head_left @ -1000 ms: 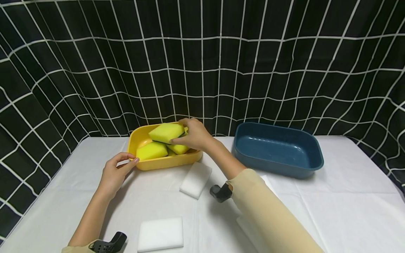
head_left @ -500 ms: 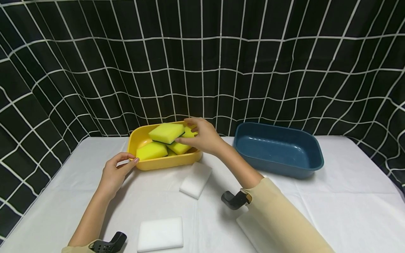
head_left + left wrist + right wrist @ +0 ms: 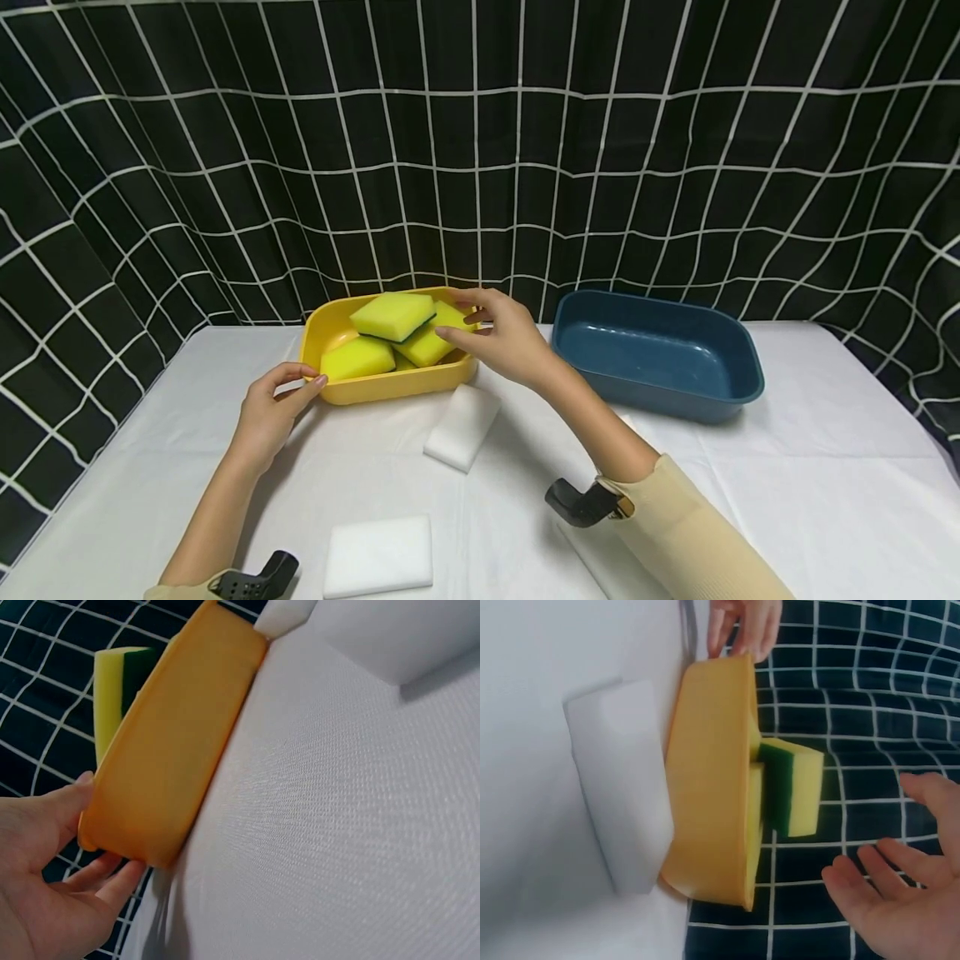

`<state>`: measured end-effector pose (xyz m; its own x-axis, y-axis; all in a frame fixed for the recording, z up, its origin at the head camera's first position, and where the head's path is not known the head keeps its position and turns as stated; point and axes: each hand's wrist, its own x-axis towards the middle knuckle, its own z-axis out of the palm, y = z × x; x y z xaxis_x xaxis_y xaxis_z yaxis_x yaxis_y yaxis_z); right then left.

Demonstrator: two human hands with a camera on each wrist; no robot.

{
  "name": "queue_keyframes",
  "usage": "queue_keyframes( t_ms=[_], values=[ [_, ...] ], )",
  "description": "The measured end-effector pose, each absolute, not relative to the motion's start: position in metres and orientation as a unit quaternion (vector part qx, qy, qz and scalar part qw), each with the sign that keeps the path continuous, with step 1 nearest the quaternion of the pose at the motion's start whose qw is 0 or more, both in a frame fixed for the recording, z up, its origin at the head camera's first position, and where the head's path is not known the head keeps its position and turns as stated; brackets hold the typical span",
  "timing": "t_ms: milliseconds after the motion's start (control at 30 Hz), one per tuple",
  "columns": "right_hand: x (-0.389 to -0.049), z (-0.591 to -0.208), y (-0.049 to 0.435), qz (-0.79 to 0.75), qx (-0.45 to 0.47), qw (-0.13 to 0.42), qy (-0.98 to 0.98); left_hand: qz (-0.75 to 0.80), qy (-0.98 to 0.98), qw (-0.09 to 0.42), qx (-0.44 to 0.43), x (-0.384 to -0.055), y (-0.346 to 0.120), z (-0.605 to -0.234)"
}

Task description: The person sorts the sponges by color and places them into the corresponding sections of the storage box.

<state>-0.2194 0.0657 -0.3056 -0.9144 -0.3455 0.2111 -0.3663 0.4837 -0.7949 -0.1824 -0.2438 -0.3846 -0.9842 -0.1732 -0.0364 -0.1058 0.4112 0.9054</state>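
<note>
Several yellow sponges with dark green scouring sides lie in a yellow plastic basin (image 3: 405, 385). The topmost sponge (image 3: 393, 315) rests tilted on the others and shows above the rim in the right wrist view. My left hand (image 3: 272, 412) grips the basin's near left corner, its thumb at the rim and other fingers against the end wall, as the left wrist view shows. Over the basin's right end is my right hand (image 3: 504, 333), fingers spread and holding nothing. A gap separates it from the top sponge in the right wrist view.
A dark blue basin (image 3: 660, 392) stands at the right with nothing in it. White sponge blocks lie on the white cloth: one (image 3: 462, 427) by the yellow basin, another (image 3: 378, 557) nearer me, and one (image 3: 607, 558) partly under the right sleeve. A black gridded curtain (image 3: 480, 167) hangs behind.
My right hand has let go of the top sponge and drawn back to the right. That sponge stays on the pile, and the left hand keeps its place at the yellow basin.
</note>
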Motion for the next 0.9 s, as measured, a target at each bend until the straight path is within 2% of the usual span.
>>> queue_keyframes(
  t_ms=[367,900],
  values=[
    [-0.193,-0.305,0.099,0.512,0.208,0.037,-0.832,-0.533,-0.841,0.03,0.086,-0.182,-0.242,-0.383],
    [-0.158,-0.297,0.145,0.497,0.177,0.065,-0.847,-0.53,-0.843,0.038,0.085,-0.181,-0.242,-0.384]
  ],
)
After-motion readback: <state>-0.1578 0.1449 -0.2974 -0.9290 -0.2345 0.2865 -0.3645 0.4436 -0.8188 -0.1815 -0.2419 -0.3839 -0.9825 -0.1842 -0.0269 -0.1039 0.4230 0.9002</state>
